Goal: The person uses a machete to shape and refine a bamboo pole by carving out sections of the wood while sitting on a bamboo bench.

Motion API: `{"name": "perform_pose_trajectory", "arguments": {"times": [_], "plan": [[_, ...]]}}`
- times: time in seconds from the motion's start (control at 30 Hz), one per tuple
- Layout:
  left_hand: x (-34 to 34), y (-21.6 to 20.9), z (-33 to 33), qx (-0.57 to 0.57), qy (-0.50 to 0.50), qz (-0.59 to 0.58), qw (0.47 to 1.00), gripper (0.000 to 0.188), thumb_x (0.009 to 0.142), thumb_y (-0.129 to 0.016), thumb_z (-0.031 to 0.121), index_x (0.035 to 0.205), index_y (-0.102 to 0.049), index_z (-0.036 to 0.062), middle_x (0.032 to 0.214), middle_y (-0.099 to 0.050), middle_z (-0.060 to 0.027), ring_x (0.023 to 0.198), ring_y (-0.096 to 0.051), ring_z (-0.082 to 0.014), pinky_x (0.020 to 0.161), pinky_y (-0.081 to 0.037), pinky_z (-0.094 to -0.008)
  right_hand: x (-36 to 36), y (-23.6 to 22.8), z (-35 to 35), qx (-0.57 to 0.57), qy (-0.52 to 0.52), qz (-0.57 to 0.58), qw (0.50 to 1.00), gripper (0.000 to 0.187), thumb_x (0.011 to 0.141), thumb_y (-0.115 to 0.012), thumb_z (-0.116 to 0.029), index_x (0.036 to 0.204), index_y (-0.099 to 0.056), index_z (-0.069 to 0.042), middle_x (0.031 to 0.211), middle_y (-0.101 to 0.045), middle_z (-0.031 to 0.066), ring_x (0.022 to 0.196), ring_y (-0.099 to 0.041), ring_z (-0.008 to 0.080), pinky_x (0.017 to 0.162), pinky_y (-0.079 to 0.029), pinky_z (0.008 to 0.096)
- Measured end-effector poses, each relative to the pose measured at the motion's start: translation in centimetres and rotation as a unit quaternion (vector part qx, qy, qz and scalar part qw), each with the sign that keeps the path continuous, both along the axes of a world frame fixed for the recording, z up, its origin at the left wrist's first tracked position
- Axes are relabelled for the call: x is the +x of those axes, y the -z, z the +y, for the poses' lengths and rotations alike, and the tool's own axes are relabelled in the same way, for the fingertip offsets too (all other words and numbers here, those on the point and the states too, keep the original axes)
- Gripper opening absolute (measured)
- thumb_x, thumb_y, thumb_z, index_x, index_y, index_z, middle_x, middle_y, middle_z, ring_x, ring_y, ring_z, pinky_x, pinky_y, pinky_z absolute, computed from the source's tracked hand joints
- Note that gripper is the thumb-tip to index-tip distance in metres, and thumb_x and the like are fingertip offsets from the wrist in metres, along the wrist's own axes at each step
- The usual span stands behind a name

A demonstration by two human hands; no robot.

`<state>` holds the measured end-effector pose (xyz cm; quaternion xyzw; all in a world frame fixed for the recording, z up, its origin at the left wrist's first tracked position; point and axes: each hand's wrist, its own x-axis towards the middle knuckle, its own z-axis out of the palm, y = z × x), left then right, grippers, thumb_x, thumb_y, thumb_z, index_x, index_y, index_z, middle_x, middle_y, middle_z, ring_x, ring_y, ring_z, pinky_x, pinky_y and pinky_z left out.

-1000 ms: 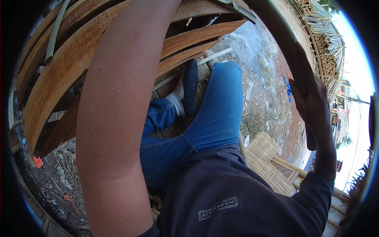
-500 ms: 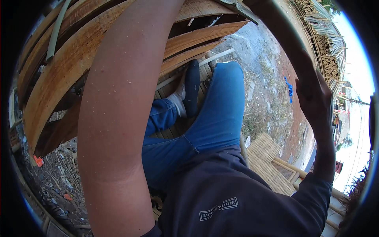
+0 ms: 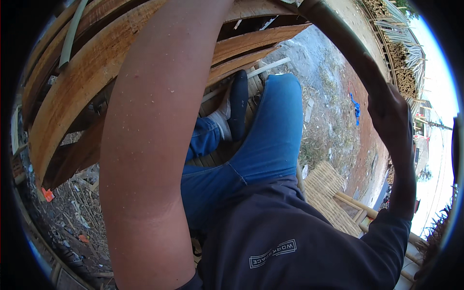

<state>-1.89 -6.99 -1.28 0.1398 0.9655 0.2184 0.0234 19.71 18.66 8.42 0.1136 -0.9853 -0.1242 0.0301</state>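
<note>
My right hand (image 3: 390, 108) is at the right side with its fingers wrapped round the lower end of a long brown handle (image 3: 350, 46). This handle slants up and left to the top edge, where whatever it joins is cut off. A thin pale strip (image 3: 290, 4) shows beside its upper end; I cannot make out its kind. My left arm (image 3: 154, 111) stretches up across the picture, and its hand lies beyond the top edge, out of sight.
Curved wooden planks (image 3: 92, 79) are stacked at the upper left. My jeans-clad legs (image 3: 275, 125) and a dark sock (image 3: 238, 104) are below them. A woven mat (image 3: 321, 193) lies on bamboo poles at right. Blue scrap (image 3: 356, 108) rests on the dirt; bundled poles (image 3: 398, 55) stand beyond.
My right hand has shifted slightly down and right with the handle. My left arm has moved a little right. A dark strip at the handle's upper end has mostly left view.
</note>
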Motion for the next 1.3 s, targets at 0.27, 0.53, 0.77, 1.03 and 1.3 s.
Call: {"name": "perform_pose_trajectory", "arguments": {"times": [0.27,0.53,0.77,1.03,1.3], "plan": [[0.3,0.0,-0.1,-0.010,0.030,-0.010,0.999,0.068,0.100,-0.028,0.029,0.159,-0.007,0.0009,0.168,-0.003,-0.0129,0.155,-0.002,-0.0303,0.124,-0.002,-0.0525,0.2,1.3,1.7,-0.042,-0.098,0.076,0.991,0.032,0.085,-0.069,-0.004,0.116,-0.064,-0.008,0.084,-0.062,0.0159,0.075,-0.067,0.0328,0.064,-0.054,0.0396],[1.3,0.0,-0.2,-0.009,0.015,0.003,1.000,0.070,0.100,-0.031,0.032,0.158,-0.008,0.0002,0.167,-0.006,-0.0125,0.155,-0.003,-0.0309,0.125,-0.003,-0.0480,0.0,2.9,3.4,-0.054,-0.141,0.104,0.983,0.056,0.082,-0.070,-0.004,0.135,-0.057,-0.018,0.084,-0.062,0.0157,0.066,-0.064,0.0357,0.056,-0.051,0.0443],[0.7,0.0,-0.2,-0.015,0.014,0.007,1.000,0.069,0.101,-0.031,0.031,0.158,-0.010,0.0005,0.167,-0.009,-0.0133,0.154,-0.007,-0.0322,0.125,-0.005,-0.0489,-0.5,4.0,2.7,-0.077,-0.130,0.109,0.983,0.053,0.084,-0.072,-0.004,0.135,-0.057,-0.010,0.094,-0.065,0.0191,0.078,-0.067,0.0352,0.068,-0.053,0.0417],[0.2,0.0,0.1,-0.111,0.072,-0.011,0.991,0.068,0.101,-0.031,0.031,0.158,-0.011,0.0011,0.167,-0.008,-0.0128,0.154,-0.006,-0.0314,0.125,-0.006,-0.0495,0.4,3.4,2.9,-0.063,-0.192,0.249,0.947,0.047,0.082,-0.076,-0.008,0.126,-0.061,-0.008,0.087,-0.065,0.0166,0.071,-0.065,0.0370,0.062,-0.053,0.0411],[0.6,-0.3,-0.2,-0.027,0.008,-0.015,1.000,0.070,0.100,-0.033,0.032,0.159,-0.011,0.0016,0.167,-0.008,-0.0119,0.155,-0.005,-0.0294,0.125,-0.005,-0.0493,0.4,1.4,0.7,-0.059,0.027,-0.041,0.997,0.053,0.085,-0.070,-0.002,0.136,-0.057,-0.008,0.102,-0.070,0.0183,0.086,-0.069,0.0305,0.077,-0.054,0.0377]]}}
